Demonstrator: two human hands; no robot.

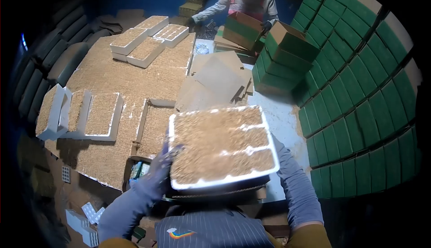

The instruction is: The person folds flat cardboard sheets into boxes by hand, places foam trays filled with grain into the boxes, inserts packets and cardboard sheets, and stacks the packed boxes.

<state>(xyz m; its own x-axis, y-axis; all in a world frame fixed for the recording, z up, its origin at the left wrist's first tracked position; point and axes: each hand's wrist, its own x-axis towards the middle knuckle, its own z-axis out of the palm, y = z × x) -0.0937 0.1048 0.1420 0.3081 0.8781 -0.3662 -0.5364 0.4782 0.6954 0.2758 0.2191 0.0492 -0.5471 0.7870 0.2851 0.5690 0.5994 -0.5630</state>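
Observation:
A white foam tray (224, 147) full of loose tan husk or sawdust is between my hands, tilted toward me and slightly blurred. My left hand (165, 165), in a dark glove, grips its left side, with fingers at the rim. On the opposite side, my right hand (279, 148) holds the right edge; its fingers are hidden behind the tray. Beneath the tray shows the corrugated edge of a cardboard box (224, 193), mostly covered. White lines of foam divider show through the husk on the tray's right half.
Husk covers the table (157, 80), where a group of filled foam trays (146, 53) lies and others stand tilted (104, 115). Flat cardboard sheets (220, 75) lie ahead. Green cartons (359, 113) are stacked at right. A co-worker (251, 1) handles an open box (242, 28).

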